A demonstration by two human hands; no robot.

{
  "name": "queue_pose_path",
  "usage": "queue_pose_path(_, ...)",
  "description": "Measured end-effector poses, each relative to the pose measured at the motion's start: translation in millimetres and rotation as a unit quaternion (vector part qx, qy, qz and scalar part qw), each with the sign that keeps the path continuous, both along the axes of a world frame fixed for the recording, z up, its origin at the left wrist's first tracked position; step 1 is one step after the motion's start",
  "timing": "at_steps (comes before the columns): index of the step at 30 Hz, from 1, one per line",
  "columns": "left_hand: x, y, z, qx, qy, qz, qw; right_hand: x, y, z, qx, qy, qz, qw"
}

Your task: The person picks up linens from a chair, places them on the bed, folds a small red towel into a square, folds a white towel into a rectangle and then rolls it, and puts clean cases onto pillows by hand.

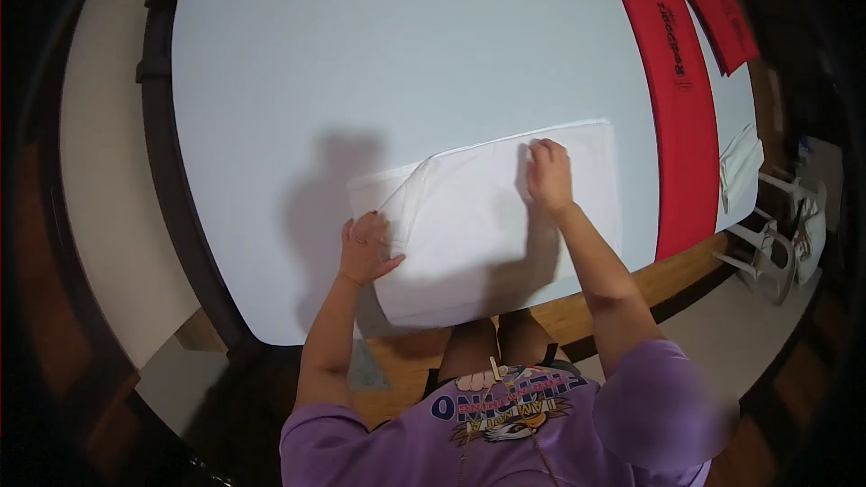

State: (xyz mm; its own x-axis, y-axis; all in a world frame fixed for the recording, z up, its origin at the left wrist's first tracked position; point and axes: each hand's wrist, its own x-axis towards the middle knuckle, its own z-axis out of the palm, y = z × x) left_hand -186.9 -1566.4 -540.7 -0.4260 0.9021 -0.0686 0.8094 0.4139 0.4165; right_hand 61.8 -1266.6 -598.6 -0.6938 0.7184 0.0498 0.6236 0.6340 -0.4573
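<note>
A white folded cloth lies on the pale bedsheet at the near side of the bed. Along its left end, the top layer is turned back in a slanting flap, baring the layer beneath. My left hand is at that end beside the flap, thumb spread away from the fingers. On the cloth's upper right part rests my right hand, its fingers bent near the far edge; whether they pinch any fabric is hidden.
A red bed runner with writing crosses the bed on the right. Beyond it are a red cushion and another folded white cloth. A white plastic chair stands at the right. The dark bed frame borders the left.
</note>
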Motion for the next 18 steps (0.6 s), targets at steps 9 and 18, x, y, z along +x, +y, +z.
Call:
queue_pose_path(9,48.7,-8.7,-74.1,0.076,-0.082,0.274,0.955,64.5,-40.2,-2.1,0.023,-0.085,-0.007,0.996)
queue_pose_path(18,30.1,61.0,-75.0,-0.129,0.065,-0.025,0.989,38.0,26.7,-54.4,0.067,-0.147,0.051,0.986)
